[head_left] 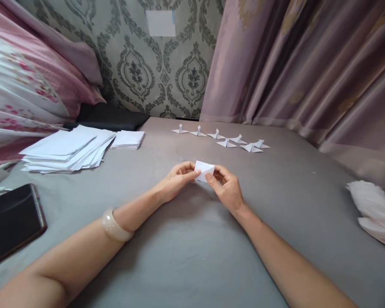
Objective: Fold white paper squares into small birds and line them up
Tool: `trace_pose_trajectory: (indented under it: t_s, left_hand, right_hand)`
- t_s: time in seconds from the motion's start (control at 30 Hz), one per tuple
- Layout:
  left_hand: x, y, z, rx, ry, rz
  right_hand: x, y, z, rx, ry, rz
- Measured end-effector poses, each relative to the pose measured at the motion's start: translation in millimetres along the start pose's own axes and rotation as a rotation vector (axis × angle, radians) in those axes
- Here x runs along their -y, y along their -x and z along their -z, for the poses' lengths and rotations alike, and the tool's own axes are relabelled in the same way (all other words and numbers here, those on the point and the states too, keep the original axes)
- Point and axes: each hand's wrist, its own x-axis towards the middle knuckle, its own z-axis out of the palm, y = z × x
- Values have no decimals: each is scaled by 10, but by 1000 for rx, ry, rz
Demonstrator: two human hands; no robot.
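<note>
A small folded piece of white paper point(204, 167) is held up between my two hands, just above the grey cloth. My left hand point(179, 179) pinches its left edge, thumb in front and fingers behind. On the right side, my right hand point(227, 188) grips the paper with the thumb pressed on its front face. A diagonal crease shows across the paper. Beyond my hands, several folded white paper figures point(227, 143) with flat pointed sides and an upright middle stand in loose rows.
At the left lie a large stack of white paper point(67, 149) and a smaller stack of paper squares point(128, 140). Behind them is a black flat item point(112, 115). A phone point(14, 222) rests near left. Crumpled white cloth point(370, 205) lies at right; curtains point(259, 60) hang behind.
</note>
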Motion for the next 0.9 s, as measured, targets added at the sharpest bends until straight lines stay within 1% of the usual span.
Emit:
trace_pose_trajectory:
  t_s: [0.1, 0.2, 0.27, 0.37, 0.47, 0.6, 0.77, 0.9]
  left_hand:
    - [24, -10, 0, -73, 1, -30]
    - [30, -19, -2, -107, 54, 1]
    - [24, -30, 0, -104, 145, 56]
    - [3, -49, 15, -88, 284, 136]
    - [-15, -59, 26, -120, 354, 193]
    - [-18, -50, 11, -119, 377, 227]
    - [-16, -37, -13, -85, 394, 221]
    - [-25, -36, -9, -76, 412, 232]
  right_hand:
    - [-30, 16, -71, -50, -7, -44]
    - [-14, 11, -84, -83, -25, -87]
    - [21, 6, -70, -53, -81, -105]
    - [67, 6, -54, 45, -200, -122]
    - [67, 8, -64, 102, -251, -128]
    - [32, 3, -82, 105, -251, -123]
    - [30, -1, -72, 66, -216, -136]
    - [17, -1, -52, 96, -222, -148]
